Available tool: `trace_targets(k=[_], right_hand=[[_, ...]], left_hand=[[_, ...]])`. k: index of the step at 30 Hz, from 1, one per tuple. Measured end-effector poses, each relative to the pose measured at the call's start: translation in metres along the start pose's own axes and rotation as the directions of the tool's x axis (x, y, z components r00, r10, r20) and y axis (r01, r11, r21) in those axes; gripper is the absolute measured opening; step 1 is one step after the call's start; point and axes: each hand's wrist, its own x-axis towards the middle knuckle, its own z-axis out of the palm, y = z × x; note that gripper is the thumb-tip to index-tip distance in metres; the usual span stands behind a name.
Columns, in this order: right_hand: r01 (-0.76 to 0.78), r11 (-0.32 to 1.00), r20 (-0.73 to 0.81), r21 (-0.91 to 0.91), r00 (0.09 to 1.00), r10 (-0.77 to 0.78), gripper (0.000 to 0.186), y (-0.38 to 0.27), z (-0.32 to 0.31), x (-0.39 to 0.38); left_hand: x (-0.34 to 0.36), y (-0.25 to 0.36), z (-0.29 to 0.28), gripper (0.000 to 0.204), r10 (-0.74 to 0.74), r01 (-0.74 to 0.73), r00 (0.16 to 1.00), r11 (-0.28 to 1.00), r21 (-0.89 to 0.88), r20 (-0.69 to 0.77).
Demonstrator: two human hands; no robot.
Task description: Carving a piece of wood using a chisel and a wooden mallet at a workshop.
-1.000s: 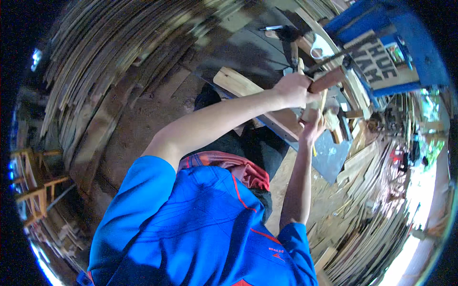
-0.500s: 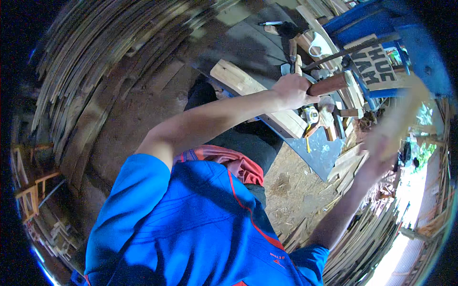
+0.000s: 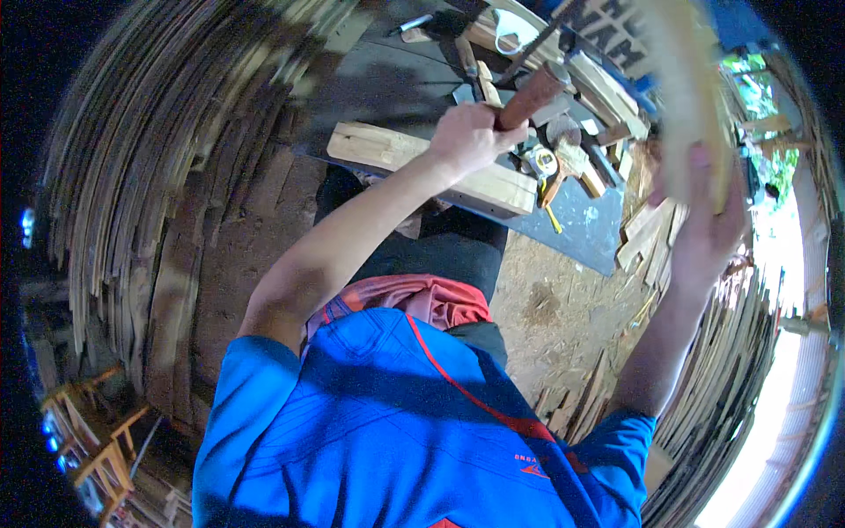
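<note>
My left hand (image 3: 468, 143) is closed round the brown wooden handle of a chisel (image 3: 531, 95), over a squared wooden beam (image 3: 378, 146); the blade is hidden. The beam lies along the near edge of the dark workbench (image 3: 563, 231). Out to the right, my raised right hand (image 3: 709, 211) grips a pale length of wood (image 3: 685, 97), smeared by motion. A yellow tape measure (image 3: 542, 162) and a brush (image 3: 566, 148) lie on the bench beyond the beam's right end.
A saw (image 3: 539, 46), a white mask (image 3: 512, 32) and wood offcuts crowd the bench's far side. Long boards (image 3: 167, 114) are stacked at the left, with more strips (image 3: 695, 387) at the right. A lettered sign (image 3: 607, 42) stands at the back.
The pale wood in my right hand has swung up and left, now nearly upright. In the picture, the bench and my left hand have shifted left and up; the left grip is unchanged.
</note>
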Motion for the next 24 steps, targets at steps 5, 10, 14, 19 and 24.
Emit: trace_targets(k=[5, 10, 14, 19, 24], right_hand=[[0.249, 0.901, 0.306, -0.356, 0.942, -0.139, 0.029, 0.024, 0.017, -0.005], [0.047, 0.993, 0.016, 0.112, 0.999, -0.049, 0.043, 0.016, 0.005, 0.002], [0.131, 0.908, -0.111, 0.397, 0.989, -0.094, 0.035, 0.048, 0.023, -0.003], [-0.286, 0.789, 0.168, 0.543, 0.958, 0.231, 0.043, 0.127, 0.091, -0.042], [-0.455, 0.651, 0.249, 0.608, 0.888, 0.388, 0.042, 0.197, 0.179, -0.077]], left_hand=[[-0.002, 0.0, 0.002, 0.046, 0.044, -0.047, 0.998, 0.993, -0.107, -0.033], [-0.005, -0.003, -0.009, 0.039, 0.233, -0.235, 0.972, 0.967, 0.098, 0.03], [0.004, -0.008, -0.027, 0.044, -0.347, 0.363, 0.93, 0.815, -0.452, 0.121], [0.008, -0.031, -0.055, 0.03, -0.53, 0.27, 0.845, 0.538, -0.798, -0.072], [-0.011, -0.038, -0.063, 0.027, -0.448, 0.421, 0.874, 0.502, -0.755, 0.189]])
